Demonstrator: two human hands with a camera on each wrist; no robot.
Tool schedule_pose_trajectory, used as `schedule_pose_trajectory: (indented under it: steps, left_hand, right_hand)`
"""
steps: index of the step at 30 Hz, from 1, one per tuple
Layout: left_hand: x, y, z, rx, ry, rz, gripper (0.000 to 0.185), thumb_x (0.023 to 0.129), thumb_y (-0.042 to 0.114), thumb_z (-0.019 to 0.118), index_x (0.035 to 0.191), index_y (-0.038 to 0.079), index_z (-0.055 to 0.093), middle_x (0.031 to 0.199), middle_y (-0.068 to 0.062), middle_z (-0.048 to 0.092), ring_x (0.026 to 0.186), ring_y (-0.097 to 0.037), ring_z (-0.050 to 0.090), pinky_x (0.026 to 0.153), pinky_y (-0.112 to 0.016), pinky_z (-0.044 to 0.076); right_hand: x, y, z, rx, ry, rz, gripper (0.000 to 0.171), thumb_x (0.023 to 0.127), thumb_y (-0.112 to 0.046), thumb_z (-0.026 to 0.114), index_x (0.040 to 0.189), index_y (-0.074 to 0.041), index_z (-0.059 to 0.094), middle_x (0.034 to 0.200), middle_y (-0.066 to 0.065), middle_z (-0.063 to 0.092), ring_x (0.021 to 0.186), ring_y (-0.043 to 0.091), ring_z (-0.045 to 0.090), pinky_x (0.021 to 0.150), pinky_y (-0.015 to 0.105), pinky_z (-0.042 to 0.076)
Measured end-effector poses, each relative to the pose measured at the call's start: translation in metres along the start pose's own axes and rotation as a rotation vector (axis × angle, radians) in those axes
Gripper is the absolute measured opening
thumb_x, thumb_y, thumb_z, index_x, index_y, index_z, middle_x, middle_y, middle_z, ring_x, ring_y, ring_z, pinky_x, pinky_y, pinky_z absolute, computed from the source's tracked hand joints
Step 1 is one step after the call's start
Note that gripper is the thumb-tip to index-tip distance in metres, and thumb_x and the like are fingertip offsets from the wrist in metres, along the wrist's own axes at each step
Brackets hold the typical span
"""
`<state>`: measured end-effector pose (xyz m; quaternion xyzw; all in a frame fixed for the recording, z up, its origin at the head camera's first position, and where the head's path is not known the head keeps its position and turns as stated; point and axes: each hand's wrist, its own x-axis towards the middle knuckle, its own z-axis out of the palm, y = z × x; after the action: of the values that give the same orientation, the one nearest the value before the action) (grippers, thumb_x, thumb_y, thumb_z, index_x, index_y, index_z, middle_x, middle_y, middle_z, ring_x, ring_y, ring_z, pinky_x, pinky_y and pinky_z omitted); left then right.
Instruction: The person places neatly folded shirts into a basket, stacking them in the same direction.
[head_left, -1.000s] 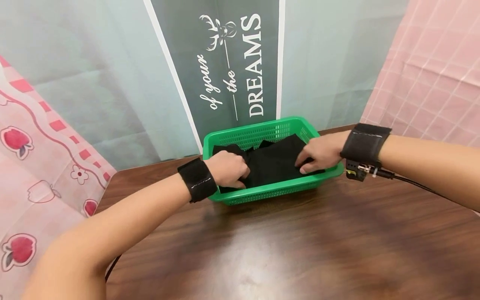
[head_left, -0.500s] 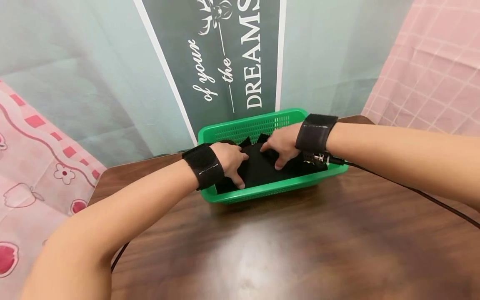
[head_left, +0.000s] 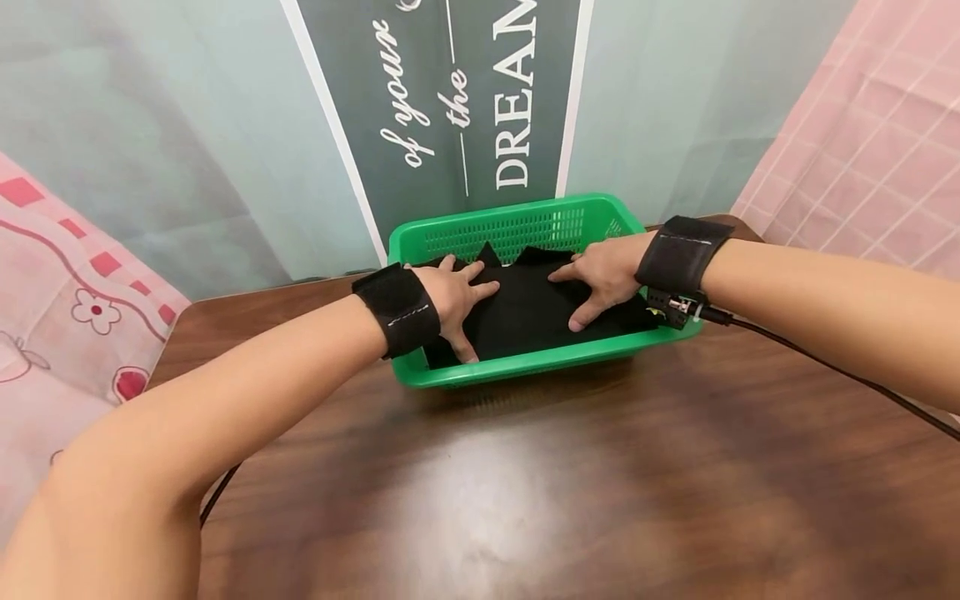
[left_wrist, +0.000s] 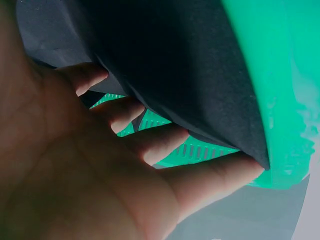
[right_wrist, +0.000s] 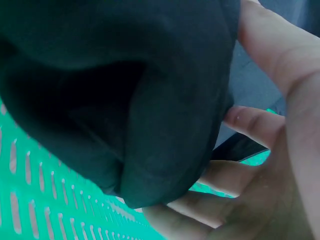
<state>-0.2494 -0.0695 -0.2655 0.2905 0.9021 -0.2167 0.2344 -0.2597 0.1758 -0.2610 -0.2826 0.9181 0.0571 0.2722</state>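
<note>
A black cloth (head_left: 517, 308) lies folded inside a green plastic basket (head_left: 540, 363). My left hand (head_left: 450, 300) rests on the cloth's left part with fingers spread and straight. Its fingertips touch the edge of the black cloth (left_wrist: 190, 75) in the left wrist view. On the right side my right hand (head_left: 607, 271) lies on the cloth, thumb stretched toward the near rim. The right wrist view shows a rounded fold of the cloth (right_wrist: 170, 135) beside the extended fingers (right_wrist: 220, 205). Two pointed cloth corners stick up near the basket's far wall.
The basket stands at the back of a brown wooden table (head_left: 480, 483), against a grey-green curtain (head_left: 660, 108) with white lettering. Pink curtains (head_left: 862, 125) hang at both sides. A black cable (head_left: 810, 354) trails from the right wrist strap.
My right hand moved left to the cloth's middle, then back right, its fingers now spread. My left hand's fingers have straightened and fanned out. The cloth lies flatter, and the head view has shifted downward.
</note>
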Motion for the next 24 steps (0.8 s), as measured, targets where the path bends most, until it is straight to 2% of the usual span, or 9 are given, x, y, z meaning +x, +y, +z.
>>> schedule_pose_trajectory:
  steps: [3,7,12,15,17,20,22,24]
  left_hand:
    - [-0.002,0.001,-0.003,0.012,0.001,0.005,0.119,0.085,0.071,0.075,0.171,0.034,0.001,0.180,-0.003,-0.008,0.166,-0.042,0.004,0.120,-0.072,0.033]
    - [-0.004,0.002,-0.001,0.020,0.022,0.002,0.118,0.086,0.071,0.075,0.171,0.034,0.003,0.180,-0.003,-0.008,0.166,-0.041,0.006,0.119,-0.069,0.037]
    - [-0.007,0.001,-0.005,0.015,0.087,-0.038,0.127,0.080,0.075,0.078,0.171,0.033,0.000,0.179,-0.012,-0.012,0.166,-0.040,0.005,0.122,-0.066,0.034]
    - [-0.006,0.000,-0.013,0.013,0.122,-0.020,0.129,0.080,0.073,0.079,0.172,0.029,0.000,0.180,-0.013,-0.004,0.166,-0.038,0.011,0.127,-0.062,0.029]
    - [-0.005,-0.001,-0.017,0.002,0.115,0.026,0.126,0.083,0.070,0.079,0.172,0.025,0.002,0.180,-0.010,0.003,0.166,-0.035,0.015,0.129,-0.056,0.028]
    - [-0.005,0.001,-0.020,-0.030,0.056,0.086,0.121,0.086,0.067,0.077,0.172,0.025,0.003,0.180,-0.004,0.006,0.166,-0.034,0.016,0.129,-0.053,0.029]
    - [-0.006,0.003,-0.019,-0.035,0.018,0.097,0.121,0.087,0.067,0.076,0.172,0.026,0.000,0.181,-0.002,0.005,0.166,-0.035,0.015,0.130,-0.053,0.029]
    - [-0.007,0.005,-0.018,-0.027,0.000,0.091,0.121,0.088,0.068,0.075,0.172,0.029,-0.002,0.181,0.001,0.004,0.166,-0.037,0.013,0.130,-0.054,0.028]
  right_hand:
    - [-0.003,-0.002,-0.003,-0.006,-0.008,0.005,0.095,0.094,-0.058,0.073,0.163,-0.004,0.037,0.157,0.037,0.045,0.128,0.048,0.062,0.106,0.058,0.051]
    - [-0.005,-0.002,-0.002,-0.007,0.017,-0.010,0.092,0.094,-0.056,0.074,0.161,-0.002,0.040,0.149,0.034,0.054,0.124,0.046,0.065,0.103,0.056,0.053]
    - [-0.005,-0.002,-0.003,-0.039,0.220,-0.019,0.067,0.095,-0.047,0.077,0.141,-0.001,0.060,0.136,0.024,0.065,0.122,0.043,0.065,0.102,0.056,0.053]
    - [-0.002,-0.005,-0.006,-0.036,0.291,-0.001,0.057,0.096,-0.042,0.075,0.133,0.000,0.062,0.149,0.026,0.055,0.130,0.045,0.060,0.107,0.057,0.050]
    - [0.001,-0.007,-0.006,-0.007,0.284,-0.020,0.058,0.096,-0.041,0.075,0.132,0.001,0.059,0.150,0.026,0.053,0.132,0.045,0.059,0.109,0.056,0.048]
    - [0.004,-0.011,-0.004,0.055,0.224,-0.052,0.062,0.096,-0.042,0.075,0.135,0.001,0.054,0.146,0.028,0.057,0.132,0.043,0.059,0.109,0.055,0.047]
    - [0.004,-0.015,-0.003,0.072,0.172,-0.063,0.064,0.096,-0.044,0.075,0.137,-0.001,0.052,0.136,0.025,0.063,0.124,0.040,0.064,0.106,0.054,0.049]
    - [0.001,-0.017,-0.002,0.066,0.122,-0.049,0.064,0.097,-0.047,0.072,0.139,-0.003,0.051,0.134,0.024,0.065,0.121,0.038,0.066,0.104,0.053,0.050]
